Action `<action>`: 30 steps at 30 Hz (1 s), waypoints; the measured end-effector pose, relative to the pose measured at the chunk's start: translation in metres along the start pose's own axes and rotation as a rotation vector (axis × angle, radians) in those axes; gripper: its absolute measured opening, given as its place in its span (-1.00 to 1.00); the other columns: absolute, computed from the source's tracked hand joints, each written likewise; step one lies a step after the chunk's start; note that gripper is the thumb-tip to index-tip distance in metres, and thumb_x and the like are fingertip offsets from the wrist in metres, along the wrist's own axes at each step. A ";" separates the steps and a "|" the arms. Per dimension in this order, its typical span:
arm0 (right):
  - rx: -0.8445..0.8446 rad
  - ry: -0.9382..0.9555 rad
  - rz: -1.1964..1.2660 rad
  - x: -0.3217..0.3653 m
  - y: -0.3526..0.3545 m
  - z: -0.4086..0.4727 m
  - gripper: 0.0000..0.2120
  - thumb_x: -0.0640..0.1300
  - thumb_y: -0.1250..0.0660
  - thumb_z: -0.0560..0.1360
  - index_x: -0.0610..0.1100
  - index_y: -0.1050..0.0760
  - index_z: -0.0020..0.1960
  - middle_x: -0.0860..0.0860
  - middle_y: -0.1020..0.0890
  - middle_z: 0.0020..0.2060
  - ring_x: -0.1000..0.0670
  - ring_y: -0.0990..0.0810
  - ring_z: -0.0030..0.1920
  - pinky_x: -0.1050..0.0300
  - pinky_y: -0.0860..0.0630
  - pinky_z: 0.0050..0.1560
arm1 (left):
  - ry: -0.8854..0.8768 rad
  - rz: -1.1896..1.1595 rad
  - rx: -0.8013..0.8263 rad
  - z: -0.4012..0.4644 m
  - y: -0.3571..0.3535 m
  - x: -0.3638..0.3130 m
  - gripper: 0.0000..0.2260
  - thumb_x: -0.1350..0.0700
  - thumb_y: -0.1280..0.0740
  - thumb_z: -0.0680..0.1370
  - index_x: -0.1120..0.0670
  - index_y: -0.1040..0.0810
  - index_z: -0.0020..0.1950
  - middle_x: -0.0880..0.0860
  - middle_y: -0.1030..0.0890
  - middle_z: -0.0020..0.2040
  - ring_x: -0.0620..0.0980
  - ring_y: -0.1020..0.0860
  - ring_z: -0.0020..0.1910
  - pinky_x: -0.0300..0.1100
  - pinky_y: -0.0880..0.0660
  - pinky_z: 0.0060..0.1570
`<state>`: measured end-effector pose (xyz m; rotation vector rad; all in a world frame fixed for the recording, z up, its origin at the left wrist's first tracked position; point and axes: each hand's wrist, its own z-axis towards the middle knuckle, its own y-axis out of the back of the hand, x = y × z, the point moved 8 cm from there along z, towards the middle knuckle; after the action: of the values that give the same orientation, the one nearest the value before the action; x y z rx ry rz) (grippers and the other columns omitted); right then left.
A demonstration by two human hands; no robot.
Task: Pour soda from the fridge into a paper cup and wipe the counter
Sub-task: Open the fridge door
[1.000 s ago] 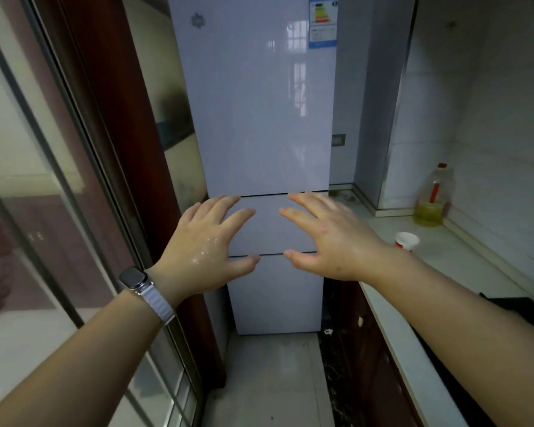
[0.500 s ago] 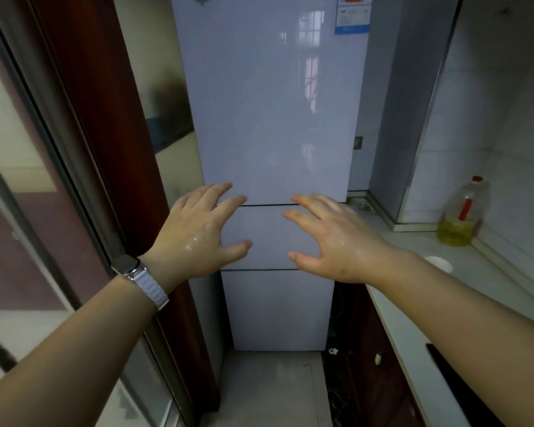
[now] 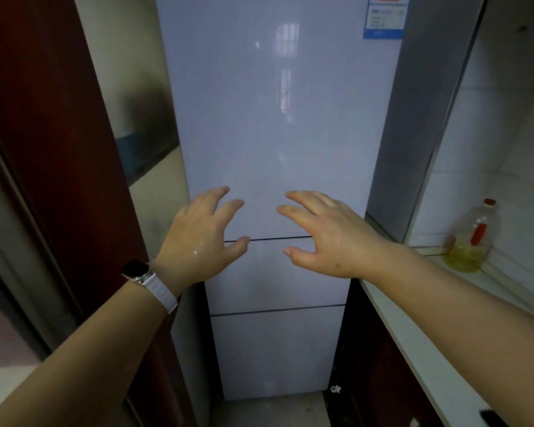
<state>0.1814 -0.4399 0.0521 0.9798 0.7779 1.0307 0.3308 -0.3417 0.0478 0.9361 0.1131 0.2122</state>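
Note:
A tall white fridge [image 3: 275,118] stands straight ahead with all three doors closed. My left hand [image 3: 201,238] and my right hand [image 3: 324,235] are raised side by side in front of it, near the seam between the top and middle doors. Fingers of both are spread and relaxed, holding nothing. Water drops glisten on both hands. The left wrist wears a watch with a white band. A white counter [image 3: 429,343] runs along the right; my right forearm crosses over it. No paper cup or soda shows.
A plastic bottle of yellow oil with a red cap [image 3: 469,238] stands on the counter's far corner by the tiled wall. A dark red door frame [image 3: 59,180] and glass sliding door close in the left. Narrow floor [image 3: 272,411] lies before the fridge.
The view has moved closer to the fridge and tilted up. The paper cup on the counter has gone out of sight behind my right arm. Both hands stay raised and spread.

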 end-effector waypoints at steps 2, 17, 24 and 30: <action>-0.014 -0.003 0.009 -0.004 -0.006 0.017 -0.34 0.24 -0.25 0.49 0.05 -0.18 0.51 0.02 -0.16 0.53 -0.05 -0.11 0.51 -0.02 -0.17 0.44 | 0.062 -0.091 -0.010 0.014 -0.013 0.020 -0.46 -0.15 -0.34 0.51 0.03 -0.39 0.44 0.11 -0.31 0.49 0.12 -0.29 0.44 0.08 -0.32 0.34; -0.041 0.193 0.053 -0.044 -0.059 0.136 -0.34 0.23 -0.24 0.48 0.02 -0.22 0.51 -0.02 -0.20 0.52 -0.08 -0.15 0.50 -0.02 -0.15 0.46 | 0.648 -0.705 -0.104 0.088 -0.121 0.112 -0.53 -0.02 -0.39 0.51 -0.04 -0.36 0.39 -0.03 -0.35 0.33 -0.05 -0.38 0.29 0.00 -0.43 0.27; -0.097 0.336 0.093 -0.060 -0.071 0.179 -0.33 0.25 -0.13 0.44 -0.06 -0.32 0.46 -0.10 -0.32 0.47 -0.17 -0.27 0.45 -0.10 -0.22 0.42 | 0.911 -0.717 -0.260 0.112 -0.141 0.159 -0.25 -0.05 -0.43 0.50 0.12 -0.11 0.54 0.05 -0.20 0.45 0.06 -0.35 0.35 -0.03 -0.43 0.26; -0.112 0.402 0.138 -0.061 -0.091 0.206 -0.35 0.23 -0.17 0.44 -0.07 -0.34 0.44 -0.12 -0.34 0.45 -0.19 -0.30 0.44 -0.13 -0.25 0.42 | 1.068 -0.839 -0.335 0.128 -0.154 0.197 -0.24 -0.11 -0.38 0.53 0.10 -0.06 0.57 0.13 -0.21 0.51 0.13 -0.38 0.35 -0.11 -0.38 0.11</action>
<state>0.3724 -0.5733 0.0499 0.7462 0.9780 1.4007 0.5668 -0.4855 -0.0017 0.2976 1.3820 -0.0749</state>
